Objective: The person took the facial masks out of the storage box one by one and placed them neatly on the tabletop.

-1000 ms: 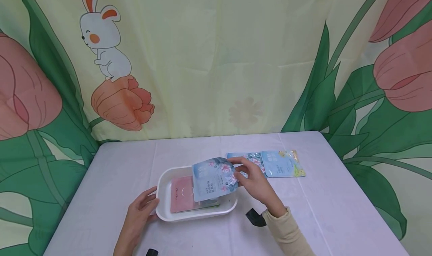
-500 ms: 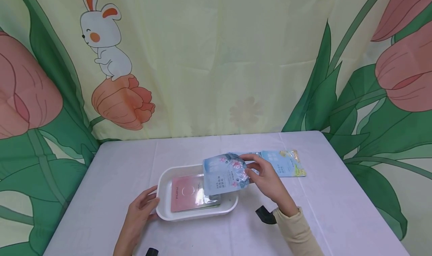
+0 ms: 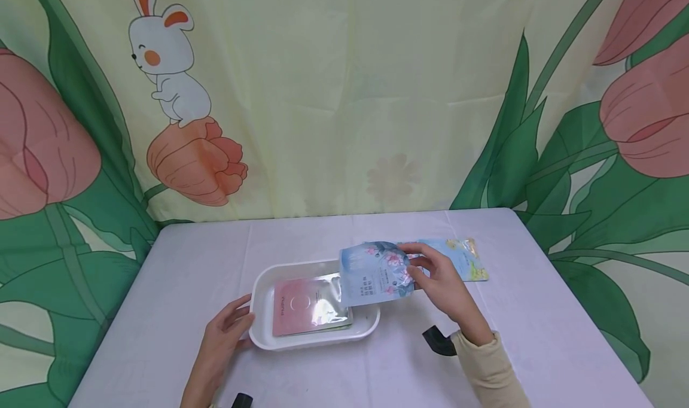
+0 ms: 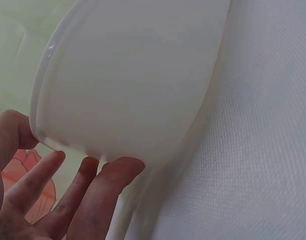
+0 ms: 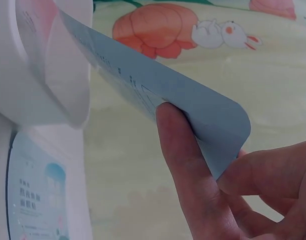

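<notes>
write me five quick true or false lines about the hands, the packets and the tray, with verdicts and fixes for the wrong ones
1. The right hand holds a blue packet by its edge. True.
2. The blue packet lies flat on the tablecloth. False: it is held up, tilted.
3. The left hand touches the white tray. True.
4. The left hand reaches inside the white tray. False: it is against the outside of one end.
5. A pink packet lies in the white tray. True.
</notes>
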Demonstrator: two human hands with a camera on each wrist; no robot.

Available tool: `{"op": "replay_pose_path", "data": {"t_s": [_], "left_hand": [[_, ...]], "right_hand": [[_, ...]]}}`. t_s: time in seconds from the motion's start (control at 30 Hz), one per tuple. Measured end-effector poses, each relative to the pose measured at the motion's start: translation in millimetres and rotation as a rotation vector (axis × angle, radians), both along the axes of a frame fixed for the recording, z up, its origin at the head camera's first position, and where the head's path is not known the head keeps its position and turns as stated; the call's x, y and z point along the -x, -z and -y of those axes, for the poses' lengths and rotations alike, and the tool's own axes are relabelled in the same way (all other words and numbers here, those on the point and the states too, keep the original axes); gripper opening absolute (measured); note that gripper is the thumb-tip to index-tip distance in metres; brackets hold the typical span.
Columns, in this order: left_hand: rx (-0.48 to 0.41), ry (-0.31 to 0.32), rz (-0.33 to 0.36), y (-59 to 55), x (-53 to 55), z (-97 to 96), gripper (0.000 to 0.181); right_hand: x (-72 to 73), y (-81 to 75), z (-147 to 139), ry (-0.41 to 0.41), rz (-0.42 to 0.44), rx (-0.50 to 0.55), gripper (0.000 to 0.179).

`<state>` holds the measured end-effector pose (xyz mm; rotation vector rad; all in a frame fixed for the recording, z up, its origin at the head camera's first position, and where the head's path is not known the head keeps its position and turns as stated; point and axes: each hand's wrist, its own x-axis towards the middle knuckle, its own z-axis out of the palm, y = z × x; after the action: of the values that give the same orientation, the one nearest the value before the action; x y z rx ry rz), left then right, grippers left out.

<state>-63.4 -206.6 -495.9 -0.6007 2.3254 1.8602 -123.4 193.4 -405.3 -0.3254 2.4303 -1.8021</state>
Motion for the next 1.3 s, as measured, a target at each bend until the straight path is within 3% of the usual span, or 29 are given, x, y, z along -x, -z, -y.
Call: {"op": "replay_pose_path", "data": {"t_s": [1.3], "left_hand": [[0.006, -0.006, -0.005, 0.8, -0.6, -0.4, 0.051]], "right_hand": [[-7.0, -12.5, -49, 0.096, -0.043, -0.119, 0.042]]}}
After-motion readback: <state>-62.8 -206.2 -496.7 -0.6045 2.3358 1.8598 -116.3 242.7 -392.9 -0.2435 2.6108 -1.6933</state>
